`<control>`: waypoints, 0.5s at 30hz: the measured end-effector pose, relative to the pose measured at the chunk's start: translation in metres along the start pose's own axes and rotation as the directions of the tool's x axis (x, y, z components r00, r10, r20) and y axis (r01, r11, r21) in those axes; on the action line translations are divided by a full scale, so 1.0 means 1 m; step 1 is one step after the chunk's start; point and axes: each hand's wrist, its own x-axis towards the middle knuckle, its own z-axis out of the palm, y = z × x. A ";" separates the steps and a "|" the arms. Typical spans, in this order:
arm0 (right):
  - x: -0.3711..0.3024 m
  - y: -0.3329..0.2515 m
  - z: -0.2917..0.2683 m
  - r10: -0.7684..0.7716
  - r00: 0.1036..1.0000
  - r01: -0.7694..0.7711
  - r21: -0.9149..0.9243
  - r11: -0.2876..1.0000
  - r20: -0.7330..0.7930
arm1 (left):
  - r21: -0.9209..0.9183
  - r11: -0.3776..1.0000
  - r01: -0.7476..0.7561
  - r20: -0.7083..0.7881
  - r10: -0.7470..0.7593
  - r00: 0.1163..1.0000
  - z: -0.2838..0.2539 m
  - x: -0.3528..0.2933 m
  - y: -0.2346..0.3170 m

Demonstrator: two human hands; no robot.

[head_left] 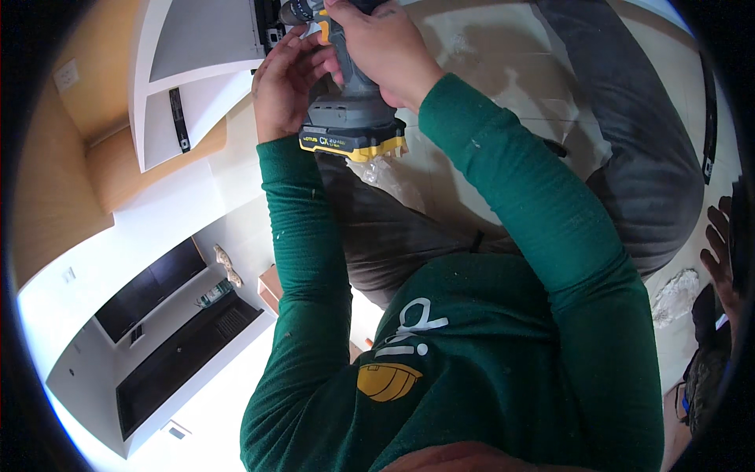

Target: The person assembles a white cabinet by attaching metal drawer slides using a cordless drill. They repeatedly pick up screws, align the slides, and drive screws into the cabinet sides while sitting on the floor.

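Observation:
My right hand (389,55) is wrapped around the grip of a grey and black cordless drill (350,110), with a yellow-edged battery at its base. The chuck (296,12) points left toward a black metal rail (271,35) on the edge of a white panel (204,51). Close by, my left hand (287,82) is bent with its fingers drawn together between the rail and the drill. Whatever its fingertips hold is too small to make out. The drill's bit tip is hidden.
Another black rail (179,118) is fixed to the white cabinet piece, and one more (708,134) lies at the far right. Clear plastic (389,179) is on the floor between my legs. At the right edge shows another person's hand (720,244), beside crumpled white plastic (676,297).

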 end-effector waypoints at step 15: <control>0.002 0.005 0.003 -0.012 1.000 0.012 -0.011 1.000 0.025 | -0.070 0.997 0.018 -0.013 -0.019 1.000 -0.002 0.000 0.002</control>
